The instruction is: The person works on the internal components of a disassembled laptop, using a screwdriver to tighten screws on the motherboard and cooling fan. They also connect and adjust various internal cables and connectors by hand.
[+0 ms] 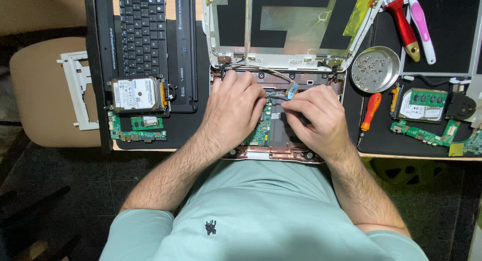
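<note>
Both hands are laid inside an opened laptop base (261,153) at the near edge of the table. The left hand (235,106) is curled palm-down over the left part of the base, its fingertips bent onto the parts near the hinge; what lies under them is hidden, so whether anything is pinched cannot be told. The right hand (315,115) is closed with the fingertips drawn together around thin cables (275,95), just beside a small blue tab (292,89) that sticks up past the knuckles. A green board (262,126) is seen between the two hands, partly covered by the left one.

Just beyond the hands, the lid shell (286,25) is stood open, with foil and black patches shown on its inside. Past the right hand, a round metal dish (375,69) of screws is set, and near it an orange screwdriver (369,115) is laid. Farther on that side, a red-handled tool (403,27), a pink toothbrush (420,25), a hard drive with a memory stick (424,104), a fan (461,105) and a green strip board (424,134) are spread on a black mat (452,20).

Past the left hand, a second hard drive (136,94) is rested on the near end of a removed keyboard (143,32), with small green boards (136,129) beside it. A white plastic frame (80,90) is left on a tan chair (40,90), well apart from the grip.
</note>
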